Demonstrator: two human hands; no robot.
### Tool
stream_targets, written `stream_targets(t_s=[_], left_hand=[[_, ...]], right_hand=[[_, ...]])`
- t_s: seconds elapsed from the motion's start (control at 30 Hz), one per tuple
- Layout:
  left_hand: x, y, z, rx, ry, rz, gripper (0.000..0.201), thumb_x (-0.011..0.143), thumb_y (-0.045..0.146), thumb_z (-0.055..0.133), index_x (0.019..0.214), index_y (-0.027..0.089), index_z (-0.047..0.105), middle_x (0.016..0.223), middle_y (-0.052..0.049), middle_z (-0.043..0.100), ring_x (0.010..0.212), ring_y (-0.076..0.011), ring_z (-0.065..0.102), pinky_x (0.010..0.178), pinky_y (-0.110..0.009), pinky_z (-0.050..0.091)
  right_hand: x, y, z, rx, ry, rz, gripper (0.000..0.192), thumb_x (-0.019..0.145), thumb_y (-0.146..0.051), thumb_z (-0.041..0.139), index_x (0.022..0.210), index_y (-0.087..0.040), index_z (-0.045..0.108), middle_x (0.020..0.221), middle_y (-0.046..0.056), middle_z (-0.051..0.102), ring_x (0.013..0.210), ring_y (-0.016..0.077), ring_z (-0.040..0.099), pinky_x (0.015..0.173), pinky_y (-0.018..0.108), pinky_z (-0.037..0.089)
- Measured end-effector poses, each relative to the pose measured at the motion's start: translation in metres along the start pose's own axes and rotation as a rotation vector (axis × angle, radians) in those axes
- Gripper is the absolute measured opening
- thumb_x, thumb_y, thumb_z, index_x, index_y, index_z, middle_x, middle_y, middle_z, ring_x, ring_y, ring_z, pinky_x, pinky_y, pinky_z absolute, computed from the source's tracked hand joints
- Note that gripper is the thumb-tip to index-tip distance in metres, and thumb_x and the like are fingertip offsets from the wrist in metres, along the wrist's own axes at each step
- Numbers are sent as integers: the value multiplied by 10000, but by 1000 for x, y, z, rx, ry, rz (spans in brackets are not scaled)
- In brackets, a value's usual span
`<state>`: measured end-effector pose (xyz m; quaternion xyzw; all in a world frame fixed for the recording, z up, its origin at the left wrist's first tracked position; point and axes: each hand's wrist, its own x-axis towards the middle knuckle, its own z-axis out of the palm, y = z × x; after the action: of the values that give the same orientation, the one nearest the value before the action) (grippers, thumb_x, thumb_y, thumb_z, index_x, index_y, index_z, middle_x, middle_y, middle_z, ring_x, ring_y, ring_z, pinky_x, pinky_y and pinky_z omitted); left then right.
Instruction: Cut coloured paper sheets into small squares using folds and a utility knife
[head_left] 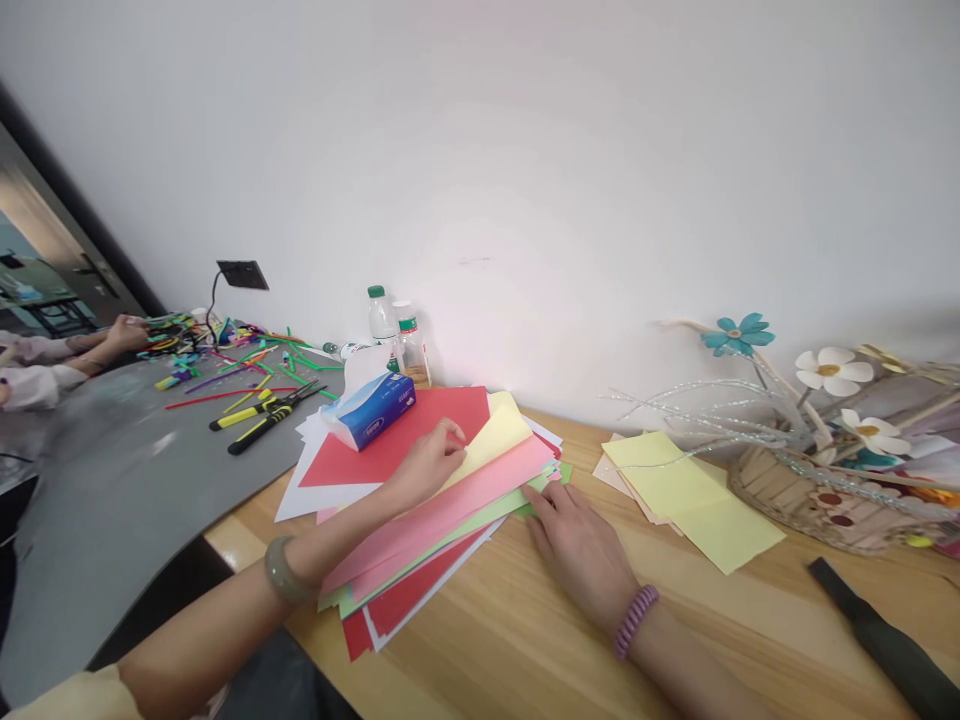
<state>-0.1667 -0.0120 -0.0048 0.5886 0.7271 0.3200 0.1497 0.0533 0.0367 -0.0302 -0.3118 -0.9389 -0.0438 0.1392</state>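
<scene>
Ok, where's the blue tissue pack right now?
The blue tissue pack lies on the far left corner of the stack of coloured paper, on the red sheet, just beyond the left hand, before the bottles.

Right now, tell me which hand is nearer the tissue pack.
Left. The left hand lies on the paper stack just beside the tissue pack; the right hand sits beyond the stack's far edge.

Tissue pack, water bottles, pliers, flower basket.
</scene>
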Motion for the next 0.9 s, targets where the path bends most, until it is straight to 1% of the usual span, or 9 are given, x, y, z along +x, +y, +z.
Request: stream_targets(t_s=[0.07, 0.17, 0.23, 0.33, 0.4, 0.47, 0.63, 0.8, 0.9], left_hand=[[-7, 4, 2, 92, -4, 74, 270, 854, 194, 387, 1096, 198, 505, 980, -26, 629, 841, -164, 599, 719, -276, 435], [-16, 11, 6, 235, -74, 189, 287, 870, 161, 365, 1017, 246, 596, 1188, -14, 576, 951, -184, 600, 790, -309, 435], [-20, 16, 10, 322, -127, 246, 290, 873, 176, 382, 977, 260, 640, 1283, -7, 534, 1056, -220, 571, 818, -336, 439], [-24, 22, 15, 429, -169, 280, 274, 890, 277, 421, 1060, 249, 635, 1351, -40, 492, 1185, -270, 491, 870, -381, 440], [-25, 25, 18, 483, -182, 278, 299, 884, 352, 456, 1095, 221, 623, 1315, -79, 524, 1183, -289, 492, 879, -396, 446], [-25, 28, 20, 521, -192, 271, 313, 891, 371, 453, 1084, 196, 627, 1249, -107, 571, 1158, -292, 512, 872, -391, 454], [-22, 31, 21, 546, -199, 255, 306, 931, 262, 358, 1013, 179, 640, 1111, -111, 639, 1054, -249, 584, 869, -346, 442], [-13, 31, 14, 506, -131, 127, 318, 887, 190, 358, 746, 168, 642, 782, -82, 683, 740, -226, 644, 655, -290, 428], [-9, 31, 7, 427, -88, 71, 302, 866, 212, 391, 699, 174, 641, 723, -64, 678, 715, -219, 629, 614, -272, 380]], right_hand=[[0, 0, 1, 2, 3, 3, 294, 882, -319, 535, 1144, -186, 540, 1083, 59, 581, 893, 165, 583, 730, 357, 513], [0, 1, 2, 5, 4, 8, 291, 882, -322, 534, 1140, -186, 542, 1083, 59, 581, 894, 165, 582, 734, 359, 512], [-1, 1, 3, 9, 4, 9, 289, 882, -324, 534, 1136, -186, 544, 1083, 59, 581, 893, 165, 582, 734, 359, 511], [-1, 1, 3, 17, 8, 7, 290, 882, -325, 535, 1135, -186, 545, 1091, 61, 579, 902, 167, 581, 741, 364, 510], [-1, 1, 3, 22, 11, 5, 288, 881, -326, 536, 1131, -185, 547, 1094, 61, 579, 905, 168, 581, 746, 366, 509], [0, 1, 2, 26, 13, 6, 287, 880, -328, 537, 1127, -183, 549, 1092, 61, 580, 905, 168, 581, 746, 367, 509], [0, 1, 2, 30, 20, 10, 292, 881, -331, 536, 1133, -185, 547, 1102, 63, 577, 912, 170, 580, 751, 371, 507], [-1, 1, 2, 36, 27, 6, 300, 880, -332, 536, 1141, -185, 542, 1105, 64, 575, 912, 172, 580, 747, 370, 508], [-1, 1, 2, 39, 23, 8, 300, 881, -332, 534, 1143, -187, 541, 1110, 65, 573, 917, 173, 578, 749, 371, 508]])
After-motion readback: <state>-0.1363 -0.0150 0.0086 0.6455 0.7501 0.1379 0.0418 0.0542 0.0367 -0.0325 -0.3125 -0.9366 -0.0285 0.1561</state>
